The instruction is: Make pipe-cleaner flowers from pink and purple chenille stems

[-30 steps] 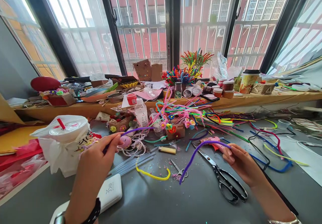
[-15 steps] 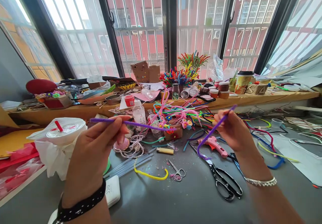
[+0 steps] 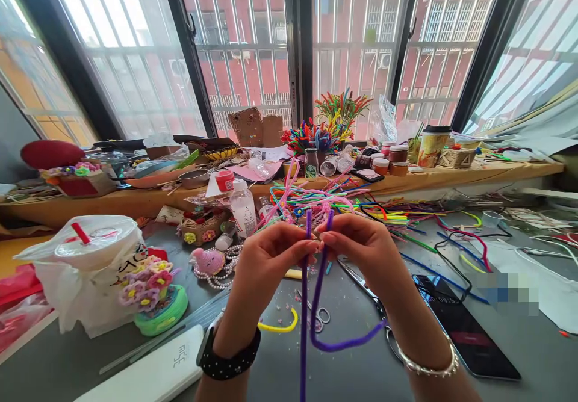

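Hanging over the surface, side by side: straight stem, long axis upright, clamped in fingers of left hand; bent stem, clamped in fingers of right hand, running down, then hooking rightward. Both pinched near the top, tips up, probably to keep ends level.

Purple pipe cleaners, seemingly pale-yellow lighter

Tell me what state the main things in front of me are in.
Left hand: pinching the straight stem
Straight stem: purple, upright
Right hand: pinching the bent stem
Bent stem: purple, hooked at the bottom
Yellow stem: curved
Phone: screen lit
Drink cup: lidded, straw in
Paper cup: lidded, upright
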A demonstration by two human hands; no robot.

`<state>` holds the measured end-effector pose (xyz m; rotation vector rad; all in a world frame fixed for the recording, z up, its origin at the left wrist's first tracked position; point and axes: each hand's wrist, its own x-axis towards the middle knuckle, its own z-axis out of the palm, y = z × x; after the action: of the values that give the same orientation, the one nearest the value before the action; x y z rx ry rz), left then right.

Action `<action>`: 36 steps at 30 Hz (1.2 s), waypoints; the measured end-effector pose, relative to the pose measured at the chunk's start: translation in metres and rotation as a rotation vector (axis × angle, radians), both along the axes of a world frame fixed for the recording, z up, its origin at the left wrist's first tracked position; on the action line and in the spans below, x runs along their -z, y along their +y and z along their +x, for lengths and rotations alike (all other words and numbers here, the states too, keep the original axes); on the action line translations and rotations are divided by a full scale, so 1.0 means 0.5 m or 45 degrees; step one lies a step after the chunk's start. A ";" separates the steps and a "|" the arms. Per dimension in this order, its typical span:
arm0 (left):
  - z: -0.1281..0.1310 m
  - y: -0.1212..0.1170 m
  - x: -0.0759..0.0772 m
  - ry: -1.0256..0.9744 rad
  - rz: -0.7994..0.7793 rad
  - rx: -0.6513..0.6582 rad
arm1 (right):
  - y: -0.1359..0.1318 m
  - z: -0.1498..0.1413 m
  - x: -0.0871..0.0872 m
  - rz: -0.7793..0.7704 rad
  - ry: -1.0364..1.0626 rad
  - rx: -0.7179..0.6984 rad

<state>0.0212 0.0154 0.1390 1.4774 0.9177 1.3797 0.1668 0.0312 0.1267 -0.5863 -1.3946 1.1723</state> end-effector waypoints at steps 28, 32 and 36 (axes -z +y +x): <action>0.028 0.013 0.025 0.348 -0.108 0.233 | 0.039 0.031 0.009 -0.037 0.303 0.340; 0.012 0.028 0.032 0.498 -0.151 0.297 | 0.062 0.070 0.011 -0.058 0.537 0.579; -0.008 0.039 0.031 0.558 -0.186 0.249 | 0.077 0.107 0.013 -0.042 0.719 0.796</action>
<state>0.0171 0.0348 0.1235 1.7374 1.0829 0.8421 0.2205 0.0697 0.1201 -0.5951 -0.6383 0.7628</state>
